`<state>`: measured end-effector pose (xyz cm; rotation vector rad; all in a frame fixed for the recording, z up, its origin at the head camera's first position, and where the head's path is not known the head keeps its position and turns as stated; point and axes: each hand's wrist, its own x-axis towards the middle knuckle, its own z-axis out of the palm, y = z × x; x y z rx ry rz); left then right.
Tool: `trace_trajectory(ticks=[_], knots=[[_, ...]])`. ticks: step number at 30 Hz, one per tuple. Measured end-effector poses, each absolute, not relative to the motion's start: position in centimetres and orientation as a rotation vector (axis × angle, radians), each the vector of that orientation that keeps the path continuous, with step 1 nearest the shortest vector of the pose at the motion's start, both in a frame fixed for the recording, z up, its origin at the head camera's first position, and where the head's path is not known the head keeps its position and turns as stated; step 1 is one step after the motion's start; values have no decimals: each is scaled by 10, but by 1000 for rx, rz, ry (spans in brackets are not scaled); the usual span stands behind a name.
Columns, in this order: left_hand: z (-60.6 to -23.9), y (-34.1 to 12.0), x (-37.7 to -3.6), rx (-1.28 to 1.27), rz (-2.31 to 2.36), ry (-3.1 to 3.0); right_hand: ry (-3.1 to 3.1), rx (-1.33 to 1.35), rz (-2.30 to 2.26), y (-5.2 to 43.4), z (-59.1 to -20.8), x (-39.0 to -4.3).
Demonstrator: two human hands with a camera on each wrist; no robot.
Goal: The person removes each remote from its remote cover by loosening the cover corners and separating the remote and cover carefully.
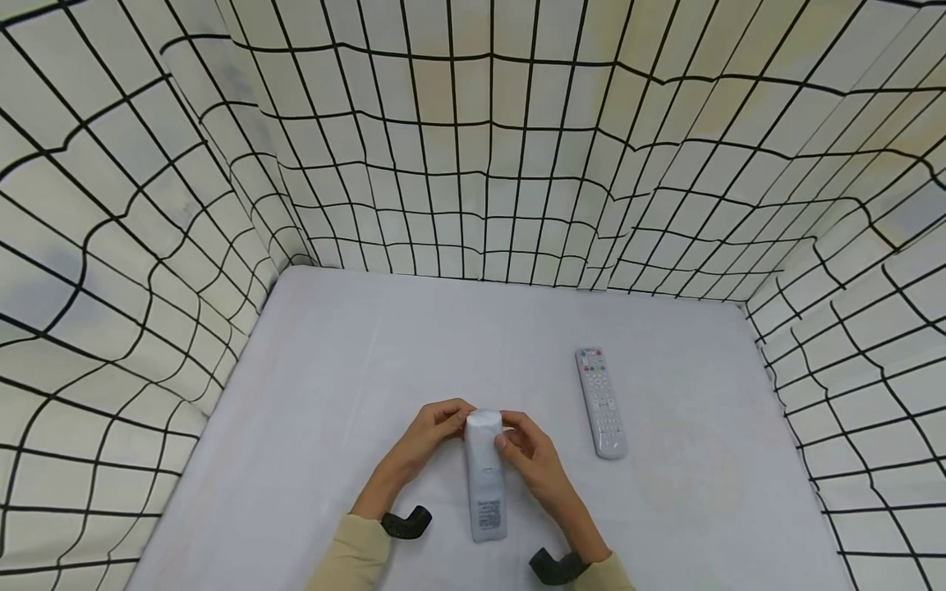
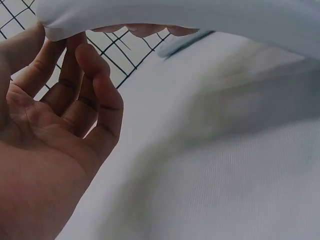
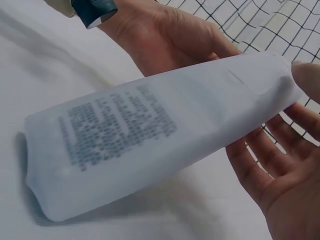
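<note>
Both hands meet at the far end of a white remote control (image 1: pixel 484 476) lying back-up on the table (image 1: pixel 332 394). The left hand (image 1: pixel 436 427) and right hand (image 1: pixel 528 447) each pinch that end with curled fingertips; its near end rests on the cloth between the wrists. It looks light, rigid and smooth, likely a little slippery, best held along its long edges. A second remote (image 1: pixel 600 402) lies face-up, off to the right hand's outer side.
</note>
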<state>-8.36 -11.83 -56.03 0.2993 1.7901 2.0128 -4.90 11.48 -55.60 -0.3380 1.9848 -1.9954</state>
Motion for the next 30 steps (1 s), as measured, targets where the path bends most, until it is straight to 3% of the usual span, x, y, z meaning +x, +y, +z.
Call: trace_trajectory(ticks=[17, 30], knots=[[-552, -103, -87, 347, 2012, 1766, 2109, -236, -2037, 114, -542, -53], [-551, -92, -74, 100, 1965, 1767, 2097, -177, -2133, 113, -546, -52]])
